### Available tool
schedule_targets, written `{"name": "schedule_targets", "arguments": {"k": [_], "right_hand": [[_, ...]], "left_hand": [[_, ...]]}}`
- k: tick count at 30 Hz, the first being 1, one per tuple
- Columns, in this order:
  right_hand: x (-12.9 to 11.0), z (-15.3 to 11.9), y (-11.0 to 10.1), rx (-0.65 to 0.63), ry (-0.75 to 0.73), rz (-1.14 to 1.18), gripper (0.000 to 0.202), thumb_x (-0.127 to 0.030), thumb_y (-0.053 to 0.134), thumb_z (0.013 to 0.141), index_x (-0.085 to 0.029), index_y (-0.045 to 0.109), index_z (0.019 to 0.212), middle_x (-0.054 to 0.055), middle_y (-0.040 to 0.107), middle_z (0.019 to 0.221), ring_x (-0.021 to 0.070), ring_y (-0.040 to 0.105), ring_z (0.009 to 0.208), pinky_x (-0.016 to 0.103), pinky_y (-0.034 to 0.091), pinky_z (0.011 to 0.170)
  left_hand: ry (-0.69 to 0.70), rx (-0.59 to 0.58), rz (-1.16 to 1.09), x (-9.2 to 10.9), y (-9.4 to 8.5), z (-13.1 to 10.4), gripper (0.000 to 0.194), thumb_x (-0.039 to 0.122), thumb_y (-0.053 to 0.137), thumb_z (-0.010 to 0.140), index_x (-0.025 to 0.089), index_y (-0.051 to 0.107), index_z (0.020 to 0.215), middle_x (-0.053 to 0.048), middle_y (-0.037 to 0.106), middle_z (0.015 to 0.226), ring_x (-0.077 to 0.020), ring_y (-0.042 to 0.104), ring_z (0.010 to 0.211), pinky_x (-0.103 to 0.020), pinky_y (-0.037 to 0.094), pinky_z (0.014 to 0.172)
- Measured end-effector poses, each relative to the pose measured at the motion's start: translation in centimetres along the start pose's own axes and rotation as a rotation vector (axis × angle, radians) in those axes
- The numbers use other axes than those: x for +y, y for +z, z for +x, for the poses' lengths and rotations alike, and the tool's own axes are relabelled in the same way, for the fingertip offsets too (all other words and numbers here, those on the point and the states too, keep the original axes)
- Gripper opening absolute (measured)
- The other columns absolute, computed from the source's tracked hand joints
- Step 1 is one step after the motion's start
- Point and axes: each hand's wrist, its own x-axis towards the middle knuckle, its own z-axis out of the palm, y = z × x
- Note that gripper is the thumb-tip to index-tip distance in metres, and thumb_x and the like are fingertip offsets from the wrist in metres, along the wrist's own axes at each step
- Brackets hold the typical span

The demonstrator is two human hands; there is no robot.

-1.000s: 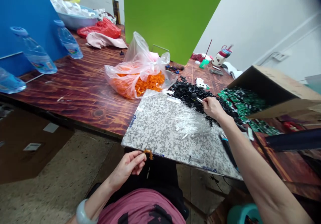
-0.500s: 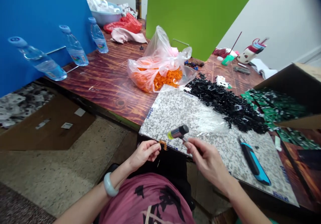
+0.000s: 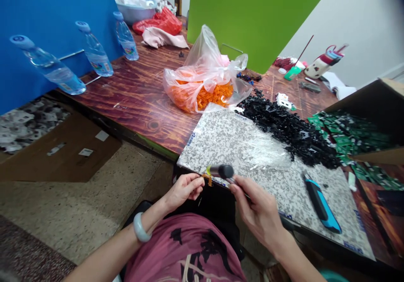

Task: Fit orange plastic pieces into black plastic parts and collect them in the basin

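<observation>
At the near edge of the speckled board (image 3: 217,134), my left hand (image 3: 186,187) pinches a small orange plastic part (image 3: 208,178), bent like a hook. My right hand (image 3: 257,206) is closed on the thin handle of a small hammer (image 3: 221,171), which has a black end and a yellow-green end. The hammer head lies just above the orange part; whether they touch I cannot tell. A heap of clear thin strips (image 3: 265,149) and a pile of black plastic parts (image 3: 284,126) lie beyond my right hand.
A blue and black utility knife (image 3: 322,204) lies on the board at right. A clear bag of orange parts (image 3: 205,90) stands behind. Green parts spill from a cardboard box (image 3: 383,153) at right. Several water bottles (image 3: 97,57) stand at left before a blue panel (image 3: 57,4).
The hammer head has tipped from slanted to nearly level and come lower, closer to the orange part. My left hand keeps its pinch. The whole view has shifted slightly.
</observation>
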Motion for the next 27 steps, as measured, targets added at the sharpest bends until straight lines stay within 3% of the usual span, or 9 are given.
{"name": "schedule_targets", "arguments": {"k": [3, 8, 14, 18, 20, 27], "right_hand": [[-0.3, -0.3, -0.1, 0.093, -0.058, -0.063, 0.017, -0.012, 0.05, 0.089, -0.017, 0.056, 0.103, 0.005, 0.064, 0.077, 0.0145, 0.06, 0.063, 0.023, 0.048, 0.057], [0.7, -0.4, 1.2, -0.027, -0.026, -0.107, 0.016, -0.016, 0.046, 0.091, -0.016, 0.057, 0.103, 0.006, 0.066, 0.077, 0.0156, 0.063, 0.062, 0.024, 0.05, 0.056], [-0.4, -0.4, -1.2, 0.169, -0.075, -0.128, 0.018, -0.011, 0.05, 0.088, -0.016, 0.057, 0.104, 0.007, 0.066, 0.079, 0.0139, 0.063, 0.064, 0.022, 0.049, 0.06], [1.2, -1.6, 0.7, 0.007, -0.015, -0.146, 0.016, -0.016, 0.046, 0.092, -0.015, 0.058, 0.102, 0.007, 0.067, 0.078, 0.0154, 0.064, 0.063, 0.024, 0.05, 0.058], [1.9, -1.7, 1.3, -0.013, 0.058, -0.134, 0.016, -0.02, 0.045, 0.092, -0.016, 0.059, 0.1, 0.007, 0.067, 0.078, 0.0156, 0.064, 0.064, 0.024, 0.05, 0.057], [3.2, 1.6, -2.1, 0.05, 0.152, -0.202, 0.019, -0.028, 0.047, 0.093, -0.017, 0.062, 0.098, 0.005, 0.066, 0.078, 0.0138, 0.059, 0.061, 0.023, 0.043, 0.057]], "left_hand": [[0.002, 0.008, -0.003, -0.1, 0.0, 0.0, 0.035, 0.047, 0.062, 0.077, 0.013, 0.056, 0.073, 0.006, 0.047, 0.055, -0.0042, 0.04, 0.043, -0.018, 0.024, 0.043], [0.004, 0.004, 0.004, -0.1, 0.0, 0.1, 0.036, 0.048, 0.061, 0.078, 0.013, 0.055, 0.073, 0.007, 0.045, 0.055, -0.0039, 0.038, 0.042, -0.018, 0.023, 0.043], [0.006, 0.007, 0.028, 0.0, 0.1, 0.0, 0.037, 0.048, 0.061, 0.078, 0.012, 0.056, 0.074, 0.006, 0.046, 0.055, -0.0041, 0.038, 0.043, -0.018, 0.023, 0.044], [0.01, 0.006, 0.04, 0.0, 0.0, 0.1, 0.036, 0.048, 0.059, 0.079, 0.012, 0.055, 0.074, 0.006, 0.045, 0.056, -0.0044, 0.039, 0.044, -0.018, 0.023, 0.044], [0.012, 0.005, 0.048, -0.1, 0.0, 0.1, 0.036, 0.048, 0.059, 0.08, 0.012, 0.056, 0.075, 0.006, 0.045, 0.057, -0.0045, 0.038, 0.044, -0.018, 0.024, 0.044], [0.083, -0.049, 0.162, 0.4, 0.5, -1.0, 0.032, 0.046, 0.058, 0.083, 0.014, 0.058, 0.084, 0.005, 0.047, 0.059, -0.0078, 0.042, 0.051, -0.02, 0.034, 0.051]]}}
